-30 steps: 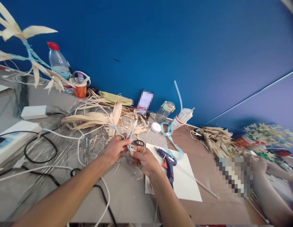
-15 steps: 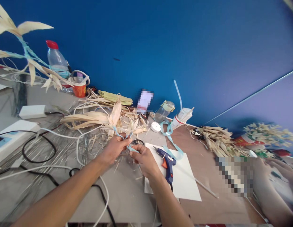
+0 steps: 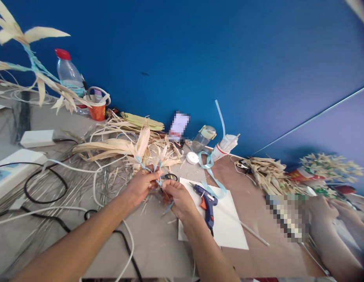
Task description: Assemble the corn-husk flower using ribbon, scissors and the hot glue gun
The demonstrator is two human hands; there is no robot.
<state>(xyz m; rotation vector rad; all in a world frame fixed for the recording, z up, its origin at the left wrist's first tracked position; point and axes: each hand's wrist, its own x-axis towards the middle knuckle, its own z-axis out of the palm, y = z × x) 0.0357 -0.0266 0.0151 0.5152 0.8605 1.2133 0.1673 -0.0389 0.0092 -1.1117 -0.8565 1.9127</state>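
Observation:
My left hand [image 3: 141,184] is closed on stems wrapped in light blue tape, part of a corn husk flower [image 3: 143,141] whose pale petals fan out above the fingers. Close beside it, my right hand [image 3: 177,194] pinches at the wrapped stem's lower part. A loose end of light blue tape [image 3: 168,208] hangs under the right fingers. The fingers hide much of the join. Behind the hands lies a heap of dried corn husks [image 3: 111,148]. Just beyond the right fingers are the black handles of scissors [image 3: 171,177].
A blue glue gun [image 3: 209,207] lies on white paper [image 3: 229,231] at right. Loose tape [image 3: 213,172], a cup [image 3: 221,150] and a jar [image 3: 203,137] stand behind. Cables and a power strip [image 3: 14,168] spread left. A co-worker's arm [image 3: 331,235] is far right.
My right hand has turned slightly at the stem, and the tape end that lay across its fingers now hangs below them. My left hand keeps its hold.

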